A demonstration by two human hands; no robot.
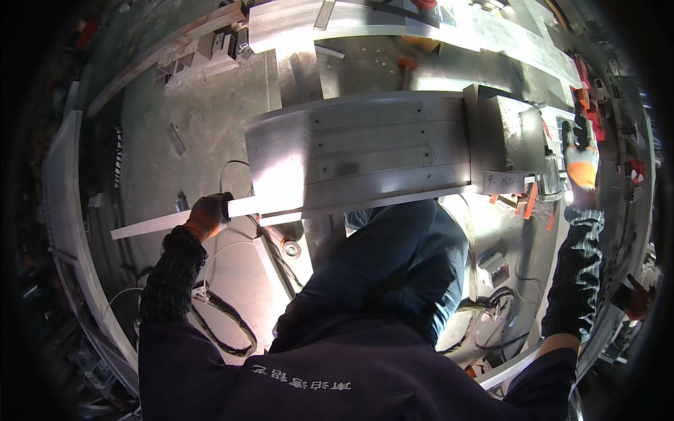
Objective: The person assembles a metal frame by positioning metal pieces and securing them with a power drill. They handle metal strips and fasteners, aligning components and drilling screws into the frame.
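Observation:
My left hand (208, 216), in a dark glove with an orange cuff, is closed around a long, narrow pale metal strip (151, 225). The strip sticks out to the left of the fist, and its other end runs along the near left edge of a wide metal panel (372, 144). That panel lies in front of my knees, with several small holes in its face. Far out to the right, my right hand (581, 151) reaches forward in a similar glove. Its dark fingers look stretched and apart beside a rack edge with red-orange tools (593, 119); nothing can be made out in them.
A box-shaped metal piece (516, 133) stands at the panel's right end, with orange-handled clamps or tools (526, 200) near it. Cables (225, 323) loop over the floor at left and right. Metal profiles (217, 52) lie beyond, and a long frame rail (77, 231) runs at far left.

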